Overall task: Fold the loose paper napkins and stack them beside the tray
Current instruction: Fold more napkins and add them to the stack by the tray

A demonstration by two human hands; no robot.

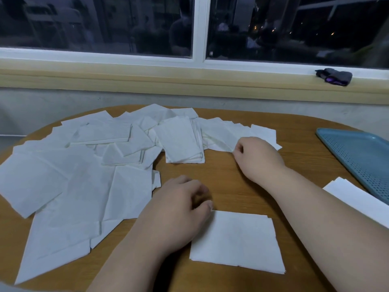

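Several loose white paper napkins [80, 175] lie spread over the left and far part of the round wooden table [227, 182]. My right hand [254, 157] reaches out and pinches the near edge of a napkin [223, 135] at the far middle. A folded napkin [237, 241] lies flat near the front edge. My left hand [181, 203] hovers at its upper left corner, fingers loosely curled, thumb tip by the corner. A blue perforated tray [362, 159] sits at the right. Beside it, nearer to me, lies a small stack of folded napkins [357, 199].
A thicker pile of half-folded napkins [183, 142] lies at the table's centre. Behind the table runs a wooden window sill [189, 81] with a dark bundled cloth [334, 76] on it. Bare wood shows between my two hands.
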